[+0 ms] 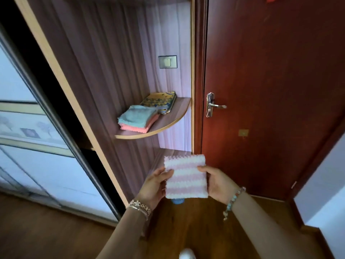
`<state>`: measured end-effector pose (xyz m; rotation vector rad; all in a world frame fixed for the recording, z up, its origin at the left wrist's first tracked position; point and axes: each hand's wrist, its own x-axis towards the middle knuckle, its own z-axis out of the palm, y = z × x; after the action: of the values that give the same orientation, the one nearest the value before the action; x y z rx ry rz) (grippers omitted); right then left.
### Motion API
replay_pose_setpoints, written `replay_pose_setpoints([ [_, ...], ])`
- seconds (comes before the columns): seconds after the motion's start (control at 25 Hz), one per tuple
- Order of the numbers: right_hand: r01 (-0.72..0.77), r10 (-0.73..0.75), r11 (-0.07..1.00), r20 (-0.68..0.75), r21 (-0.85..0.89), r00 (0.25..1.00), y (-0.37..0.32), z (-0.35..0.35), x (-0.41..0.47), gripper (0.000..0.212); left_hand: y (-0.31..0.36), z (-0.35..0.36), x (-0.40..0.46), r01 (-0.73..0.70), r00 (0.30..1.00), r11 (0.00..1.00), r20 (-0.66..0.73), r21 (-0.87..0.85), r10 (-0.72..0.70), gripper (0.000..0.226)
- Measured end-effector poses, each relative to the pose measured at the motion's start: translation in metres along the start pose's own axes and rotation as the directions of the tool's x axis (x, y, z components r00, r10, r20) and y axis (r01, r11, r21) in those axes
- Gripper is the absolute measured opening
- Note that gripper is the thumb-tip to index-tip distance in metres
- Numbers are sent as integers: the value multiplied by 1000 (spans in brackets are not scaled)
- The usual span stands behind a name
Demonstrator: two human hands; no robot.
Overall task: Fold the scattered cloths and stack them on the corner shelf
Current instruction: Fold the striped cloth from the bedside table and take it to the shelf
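A folded pink and white striped cloth (185, 176) is held flat in front of me between both hands. My left hand (155, 186) grips its left edge with the thumb on top. My right hand (217, 181) grips its right edge the same way. Up and to the left, the curved corner shelf (164, 124) carries a folded light blue cloth (137, 115) on a folded pink cloth (143, 128). Behind them lies a yellow and blue patterned cloth (160, 100). The held cloth is below and to the right of the shelf, apart from it.
A dark red door (270, 81) with a metal handle (214, 105) stands shut on the right. A lower shelf (177, 152) sits just behind the held cloth. A sliding wardrobe door (28, 146) fills the left. A small blue object (178, 200) shows on the wooden floor under the cloth.
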<state>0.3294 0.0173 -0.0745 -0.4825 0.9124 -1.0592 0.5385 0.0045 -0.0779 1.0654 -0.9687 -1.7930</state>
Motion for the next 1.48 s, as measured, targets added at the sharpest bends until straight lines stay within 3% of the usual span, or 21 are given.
replay_pose_setpoints([
  [0.08,4,-3,999,19,-42,1000,-36,6,58,50,35,-2,41,-64,998,998,-15,-2,64,15],
  [0.16,32,-25,995,80,-91,997,-77,20,115,49,78,-3,78,-123,992,992,-29,7,123,25],
  [0.28,119,-91,974,147,-194,985,-141,57,190,28,141,-5,123,-239,945,970,-220,44,243,8],
  [0.4,260,-178,927,294,-269,939,-188,109,245,20,191,-11,157,-321,835,936,-422,147,353,6],
  [0.48,418,-305,855,355,-307,884,-204,142,282,14,213,-24,174,-360,738,913,-540,191,404,4],
  [0.56,561,-419,730,394,-390,818,-211,174,317,21,228,-36,185,-384,613,895,-662,226,430,9],
  [0.72,700,-342,518,631,-492,697,-218,218,376,20,238,-45,206,-412,257,850,-854,328,453,26],
  [0.76,725,-325,466,664,-507,673,-215,221,385,16,235,-46,209,-402,212,852,-871,336,444,27],
  [0.92,760,-220,388,748,-522,626,-203,216,418,11,210,-50,233,-209,65,899,-912,385,405,25],
  [1.08,746,-51,285,768,-602,639,-166,189,438,15,161,-75,255,79,67,937,-940,339,334,12],
  [1.16,743,-19,263,767,-615,641,-151,180,444,18,161,-59,258,153,46,936,-949,316,313,16],
  [1.28,765,-39,227,779,-603,626,-148,179,446,19,160,-51,267,261,33,886,-920,384,390,21],
  [1.4,800,-112,169,795,-576,596,-154,181,443,22,159,-53,274,456,-14,786,-879,419,477,26],
  [1.48,800,-128,57,791,-597,599,-159,182,442,31,161,-52,275,505,-24,791,-910,346,414,36],
])
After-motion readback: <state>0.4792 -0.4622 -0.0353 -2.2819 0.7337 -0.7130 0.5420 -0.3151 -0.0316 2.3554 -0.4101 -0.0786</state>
